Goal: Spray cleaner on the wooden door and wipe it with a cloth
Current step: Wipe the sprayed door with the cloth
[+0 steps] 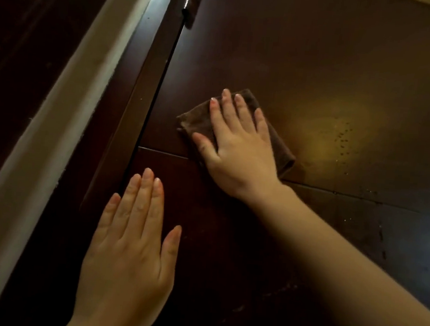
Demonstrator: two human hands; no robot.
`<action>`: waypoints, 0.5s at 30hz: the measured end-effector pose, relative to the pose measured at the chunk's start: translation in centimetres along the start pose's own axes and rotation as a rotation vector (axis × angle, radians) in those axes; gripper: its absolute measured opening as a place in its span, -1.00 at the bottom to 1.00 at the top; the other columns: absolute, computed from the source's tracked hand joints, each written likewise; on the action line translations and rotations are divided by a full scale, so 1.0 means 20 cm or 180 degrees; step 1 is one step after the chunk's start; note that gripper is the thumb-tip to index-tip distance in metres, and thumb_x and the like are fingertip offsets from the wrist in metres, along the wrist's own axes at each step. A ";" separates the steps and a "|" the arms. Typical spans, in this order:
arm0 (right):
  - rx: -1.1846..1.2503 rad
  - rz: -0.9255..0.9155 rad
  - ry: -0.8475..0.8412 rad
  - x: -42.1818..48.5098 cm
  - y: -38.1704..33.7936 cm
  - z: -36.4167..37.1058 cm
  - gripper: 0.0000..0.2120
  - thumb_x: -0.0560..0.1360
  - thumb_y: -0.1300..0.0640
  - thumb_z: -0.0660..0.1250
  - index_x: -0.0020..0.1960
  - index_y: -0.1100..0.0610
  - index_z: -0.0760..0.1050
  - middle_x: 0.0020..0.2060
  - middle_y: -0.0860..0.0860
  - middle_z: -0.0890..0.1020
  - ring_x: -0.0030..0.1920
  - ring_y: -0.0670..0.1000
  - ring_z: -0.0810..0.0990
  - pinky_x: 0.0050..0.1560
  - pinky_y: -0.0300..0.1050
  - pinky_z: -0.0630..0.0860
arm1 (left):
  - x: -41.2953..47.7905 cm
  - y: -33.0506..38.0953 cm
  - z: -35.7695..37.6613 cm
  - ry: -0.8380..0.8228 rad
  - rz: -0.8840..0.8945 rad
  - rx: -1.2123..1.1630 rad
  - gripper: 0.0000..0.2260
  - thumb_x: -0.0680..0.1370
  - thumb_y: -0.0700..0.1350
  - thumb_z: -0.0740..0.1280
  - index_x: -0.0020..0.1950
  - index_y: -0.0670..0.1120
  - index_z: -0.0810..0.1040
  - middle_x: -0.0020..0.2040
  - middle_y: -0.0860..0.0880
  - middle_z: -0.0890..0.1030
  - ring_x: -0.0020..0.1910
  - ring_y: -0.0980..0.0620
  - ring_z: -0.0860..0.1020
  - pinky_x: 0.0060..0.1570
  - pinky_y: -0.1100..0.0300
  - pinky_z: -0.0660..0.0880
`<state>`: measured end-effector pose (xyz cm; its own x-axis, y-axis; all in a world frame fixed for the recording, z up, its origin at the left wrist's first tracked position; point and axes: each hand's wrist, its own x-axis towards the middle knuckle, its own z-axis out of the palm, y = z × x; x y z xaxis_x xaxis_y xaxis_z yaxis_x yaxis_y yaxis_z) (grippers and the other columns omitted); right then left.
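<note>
— While your right hand [238, 149] presses the brown cloth [196, 121] against the wooden door [322, 55], is its grip clamped on anything?
— No. Your fingers lie straight and a little apart over the cloth, thumb out to the side, nothing curled round it.
— And your left hand [131, 249]?
— Its grip is slack too: palm flat on the door, below and left of the cloth, near the dark gap [152, 105] under the hinge [192, 5]. Spray droplets [343, 137] bead on the door to the right of the cloth.

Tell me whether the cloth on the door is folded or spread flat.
Folded: the cloth is a small, thick-edged pad beneath the flat right hand, against the door.
</note>
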<state>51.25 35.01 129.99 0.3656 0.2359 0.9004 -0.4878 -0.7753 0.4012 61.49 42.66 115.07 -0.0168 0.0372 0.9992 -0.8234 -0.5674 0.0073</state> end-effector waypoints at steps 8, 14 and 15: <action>-0.0019 -0.0440 -0.0127 0.07 -0.03 -0.02 -0.42 0.58 -0.21 -0.06 0.52 -0.03 -0.10 0.53 -0.02 -0.11 0.50 -0.04 -0.19 0.46 -0.01 -0.25 | 0.00 0.01 -0.02 -0.0060 -0.0064 0.0021 -0.46 0.62 0.10 -0.20 0.43 -0.27 0.08 0.44 -0.22 0.21 0.44 -0.04 0.13 0.41 0.14 -0.07; -0.0003 -0.0250 0.0086 -0.13 -0.06 0.04 -0.45 0.60 -0.15 -0.15 0.52 0.03 -0.11 0.52 -0.01 -0.09 0.50 -0.02 -0.18 0.42 -0.04 -0.29 | -0.01 0.01 -0.01 -0.0030 -0.0073 0.0088 -0.48 0.63 0.08 -0.15 0.45 -0.25 0.10 0.47 -0.19 0.18 0.46 -0.01 0.08 0.42 0.13 -0.08; -0.0017 -0.0240 0.0118 -0.17 -0.05 0.05 -0.44 0.58 -0.15 -0.20 0.52 0.04 -0.08 0.52 0.00 -0.06 0.50 -0.02 -0.15 0.42 -0.05 -0.28 | -0.01 0.01 -0.01 -0.0018 -0.0069 0.0096 -0.48 0.63 0.08 -0.15 0.45 -0.25 0.09 0.47 -0.19 0.17 0.46 -0.01 0.07 0.42 0.13 -0.08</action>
<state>51.21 34.42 126.43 0.3720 0.3151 0.8731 -0.4642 -0.7514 0.4690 61.25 42.72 114.80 0.0040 0.0451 0.9990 -0.8060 -0.5912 0.0299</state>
